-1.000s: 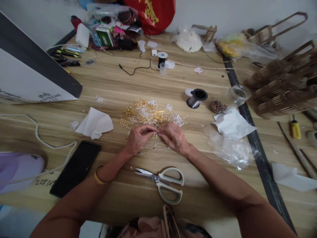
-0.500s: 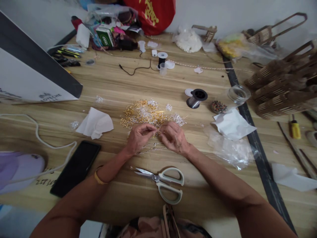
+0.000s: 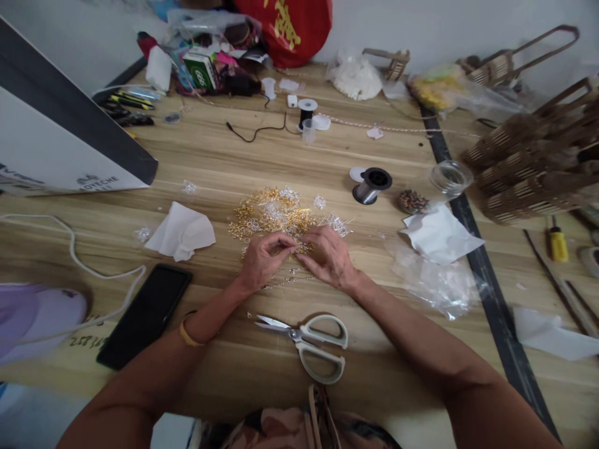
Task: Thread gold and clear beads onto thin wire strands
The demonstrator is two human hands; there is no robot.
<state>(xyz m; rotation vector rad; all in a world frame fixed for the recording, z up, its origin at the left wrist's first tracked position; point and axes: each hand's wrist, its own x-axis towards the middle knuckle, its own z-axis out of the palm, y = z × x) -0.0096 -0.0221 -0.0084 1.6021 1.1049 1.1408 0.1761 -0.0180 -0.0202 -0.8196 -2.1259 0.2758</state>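
Note:
My left hand (image 3: 263, 259) is closed in a pinch at the near edge of a heap of gold and silver jewellery findings (image 3: 276, 212); whatever sits between its fingertips is too small to make out. Just right of it, my right hand (image 3: 330, 257) has its thumb and forefinger apart, with nothing visible between them. Below and between the hands lies a thin silver chain (image 3: 290, 280). Closer to me, scissors with pale handles (image 3: 299, 340) rest with their blades partly spread, pointing left.
A phone (image 3: 145, 315) and white paper (image 3: 180, 232) lie to the left. On the right are a wire spool (image 3: 371, 186), a glass jar (image 3: 450, 181), beads (image 3: 413, 201) and clear plastic bags (image 3: 442, 287). A large box (image 3: 79, 125) stands at the far left.
My right thumb and forefinger have parted and drawn slightly away from the left fingertips. The left hand keeps its pinch in nearly the same place.

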